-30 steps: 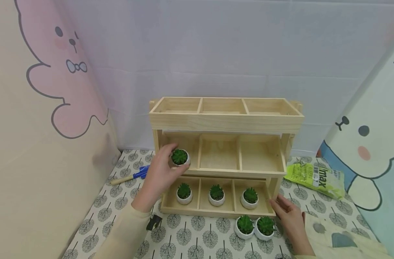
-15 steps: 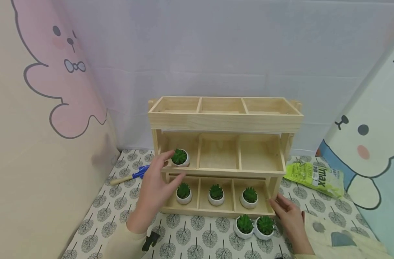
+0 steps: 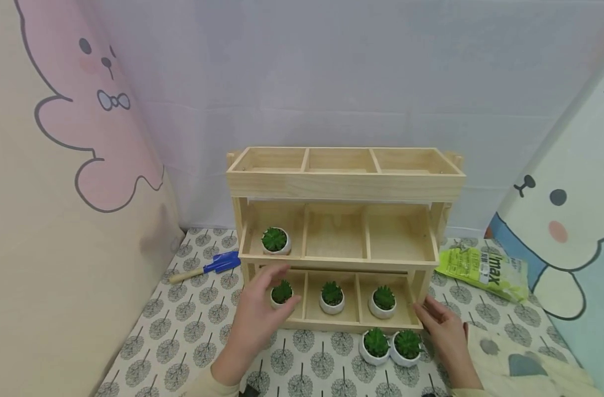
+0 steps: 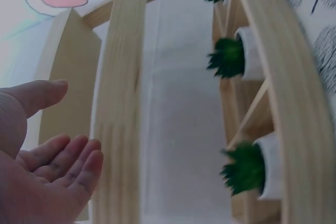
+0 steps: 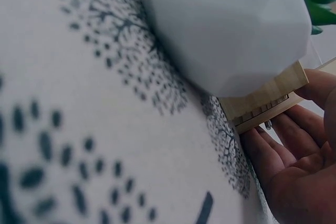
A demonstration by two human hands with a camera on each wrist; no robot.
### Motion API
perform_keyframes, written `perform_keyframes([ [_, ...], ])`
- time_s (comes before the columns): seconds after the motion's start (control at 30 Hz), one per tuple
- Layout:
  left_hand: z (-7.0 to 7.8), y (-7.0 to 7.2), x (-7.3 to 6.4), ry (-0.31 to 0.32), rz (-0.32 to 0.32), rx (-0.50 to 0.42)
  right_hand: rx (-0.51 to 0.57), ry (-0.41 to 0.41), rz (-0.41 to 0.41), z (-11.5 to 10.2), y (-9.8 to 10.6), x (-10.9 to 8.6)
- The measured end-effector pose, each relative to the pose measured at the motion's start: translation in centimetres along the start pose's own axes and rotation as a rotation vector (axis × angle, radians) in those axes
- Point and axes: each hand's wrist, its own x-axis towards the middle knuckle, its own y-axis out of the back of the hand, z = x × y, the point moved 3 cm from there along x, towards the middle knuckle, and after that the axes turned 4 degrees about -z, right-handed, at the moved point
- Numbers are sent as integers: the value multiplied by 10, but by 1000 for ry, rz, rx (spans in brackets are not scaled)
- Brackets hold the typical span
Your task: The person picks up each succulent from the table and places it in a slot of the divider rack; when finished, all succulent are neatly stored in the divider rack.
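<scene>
A three-tier wooden planter shelf [image 3: 346, 186] stands on the table, each tier split into three compartments. One small potted succulent [image 3: 275, 241] in a white pot sits in the middle tier's left compartment. Three more line the bottom tier, one per compartment. My left hand [image 3: 256, 317], empty with thumb and fingers spread, is in front of the bottom-left succulent [image 3: 282, 293] and partly covers it. At the shelf's lower right corner my right hand [image 3: 446, 333] grips the end of the bottom tier, thumb in front, as the right wrist view shows.
Two potted succulents, a left one [image 3: 375, 347] and a right one [image 3: 406, 348], stand side by side before the shelf, close to my right hand. A blue trowel [image 3: 208, 268] with a wooden handle lies left. A green bag [image 3: 483, 274] lies right.
My left hand has let go of the succulent in the middle tier's left compartment, then drawn back and down toward the bottom tier. The right hand stays on the shelf corner.
</scene>
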Motion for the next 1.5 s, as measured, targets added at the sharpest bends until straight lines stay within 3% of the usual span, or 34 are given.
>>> perform_keyframes([
  [0.17, -7, -29, -14, 26, -54, -53, -6, 3, -1, 0, 0, 1],
  [0.57, -26, -90, -41, 115, -275, -99, 0, 5, -7, 0, 1, 0],
  [0.73, -30, -114, -48, 98, -377, -150, 2, 2, -2, 0, 1, 0],
  [0.9, -33, -136, -54, 81, -455, -128, -2, 0, 4, 0, 0, 1],
  [1.0, -33, -146, -56, 105, -497, -115, -9, -2, 11, 1, -1, 2],
  [1.2, -30, -162, -55, 87, -552, -124, -4, -8, 9, 1, 0, 2],
  [1.5, -26, -172, -53, 134, -559, -100, -5, -2, 15, 1, 0, 1],
])
